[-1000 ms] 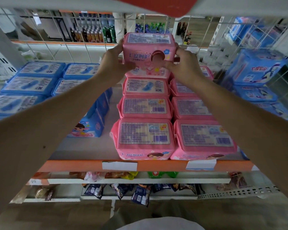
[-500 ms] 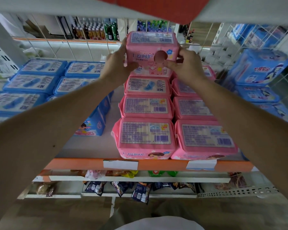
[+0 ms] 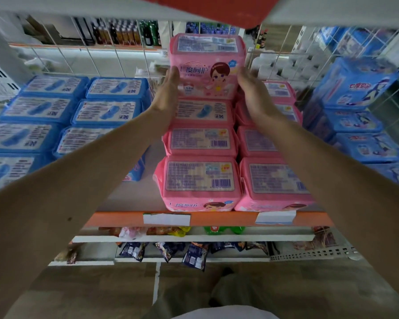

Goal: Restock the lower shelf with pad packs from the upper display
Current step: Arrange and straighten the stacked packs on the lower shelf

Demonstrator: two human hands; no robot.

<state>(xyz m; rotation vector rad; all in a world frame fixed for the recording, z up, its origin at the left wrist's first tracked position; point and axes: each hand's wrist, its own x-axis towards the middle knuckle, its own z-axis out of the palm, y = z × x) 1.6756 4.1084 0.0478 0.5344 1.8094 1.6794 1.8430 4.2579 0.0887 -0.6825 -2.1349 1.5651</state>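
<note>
A pink pad pack (image 3: 206, 65) with a cartoon girl on its front stands at the back of the left pink row, on top of another pink pack. My left hand (image 3: 166, 93) presses flat against its left side and my right hand (image 3: 251, 93) against its right side, fingers fairly straight. In front of it lie two rows of pink packs (image 3: 200, 178) reaching the shelf's orange front edge (image 3: 217, 218).
Blue pad packs (image 3: 44, 116) fill the shelf's left half, and more blue packs (image 3: 352, 88) are stacked at the right by a wire grid. Lower shelves (image 3: 194, 238) below hold snack bags. A red and white shelf edge (image 3: 217, 8) hangs overhead.
The pink pack has come down onto the back of the row. My thumbs have left its front, so the cartoon face shows, and my hands now lie on its sides.
</note>
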